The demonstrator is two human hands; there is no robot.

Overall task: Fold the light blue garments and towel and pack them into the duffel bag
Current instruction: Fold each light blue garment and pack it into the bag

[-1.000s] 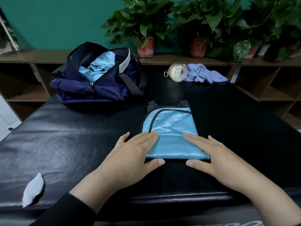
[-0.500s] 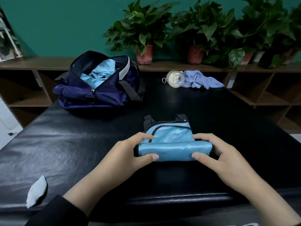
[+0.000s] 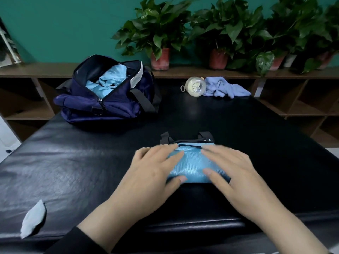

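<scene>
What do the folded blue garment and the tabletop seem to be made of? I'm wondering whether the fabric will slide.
The folded blue garment looks like a thin synthetic mesh or knit with a slight sheen. The tabletop looks like black padded leather or vinyl, glossy and faintly wrinkled. Both look smooth, so sliding seems likely.

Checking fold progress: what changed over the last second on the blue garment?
The near edge of the blue garment was lifted, rolled away from the person and laid over, making it shorter. The left hand and right hand pinched that edge half a second ago; that grip is gone, and both now press flat on top. Duffel bag, towel and table unchanged.
</scene>
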